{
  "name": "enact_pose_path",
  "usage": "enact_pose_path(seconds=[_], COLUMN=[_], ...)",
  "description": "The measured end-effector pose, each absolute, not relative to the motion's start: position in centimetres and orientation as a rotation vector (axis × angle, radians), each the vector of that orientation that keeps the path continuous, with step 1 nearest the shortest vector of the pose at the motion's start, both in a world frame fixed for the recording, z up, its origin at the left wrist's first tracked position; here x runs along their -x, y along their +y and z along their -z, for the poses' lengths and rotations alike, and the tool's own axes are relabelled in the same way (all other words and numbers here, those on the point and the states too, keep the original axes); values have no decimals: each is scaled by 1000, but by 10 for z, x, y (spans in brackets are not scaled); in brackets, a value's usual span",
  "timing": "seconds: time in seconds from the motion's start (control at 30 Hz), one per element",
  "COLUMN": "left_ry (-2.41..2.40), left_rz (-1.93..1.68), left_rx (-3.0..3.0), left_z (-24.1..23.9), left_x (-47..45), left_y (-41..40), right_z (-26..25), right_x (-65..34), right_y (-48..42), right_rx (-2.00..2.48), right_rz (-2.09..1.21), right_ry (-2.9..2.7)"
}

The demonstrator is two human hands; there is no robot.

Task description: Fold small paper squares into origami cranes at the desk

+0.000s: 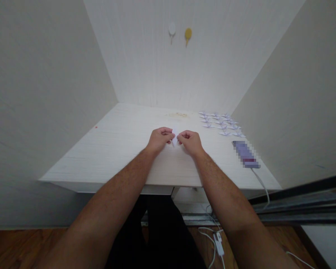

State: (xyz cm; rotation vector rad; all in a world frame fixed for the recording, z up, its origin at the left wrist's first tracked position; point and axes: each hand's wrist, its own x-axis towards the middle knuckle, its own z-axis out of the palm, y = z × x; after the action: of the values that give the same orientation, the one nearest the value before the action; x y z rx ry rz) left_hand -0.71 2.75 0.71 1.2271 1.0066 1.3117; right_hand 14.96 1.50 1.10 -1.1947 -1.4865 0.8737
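Observation:
A small piece of pale folded paper (174, 139), narrow and pointed at its lower end, is held just above the white desk between my two hands. My left hand (160, 137) pinches its left side between thumb and fingers. On the other side, my right hand (189, 140) has its thumb and forefinger pinched together at the paper's right edge. The fingers cover part of the paper, so its full shape is hidden. Several folded paper cranes (220, 121) stand in rows at the back right of the desk.
A phone (245, 154) lies at the desk's right side, with a white cable (261, 179) running over the edge. Walls enclose the desk (114, 142) left, right and behind. Two hooks (188, 34) hang on the back wall. A power strip (218, 243) lies on the wooden floor.

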Motion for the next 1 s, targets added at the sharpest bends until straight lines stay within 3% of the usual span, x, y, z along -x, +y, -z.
enact_pose_path(seconds=[0.23,0.7,1.0], left_ry=[1114,1174,1158], left_rz=[-1171,-1136,-1107], left_rx=[-1509,-1488,-1451], left_z=[-10,-9,-10], left_x=[9,10,9], left_y=[22,24,24], right_z=[-6,-5,-6], right_x=[-151,-152,-151], right_y=[19,18,13], right_rx=[1168,1233,1190], right_rz=[-754,-707,-507], right_ry=[-1568,-1559,-1660])
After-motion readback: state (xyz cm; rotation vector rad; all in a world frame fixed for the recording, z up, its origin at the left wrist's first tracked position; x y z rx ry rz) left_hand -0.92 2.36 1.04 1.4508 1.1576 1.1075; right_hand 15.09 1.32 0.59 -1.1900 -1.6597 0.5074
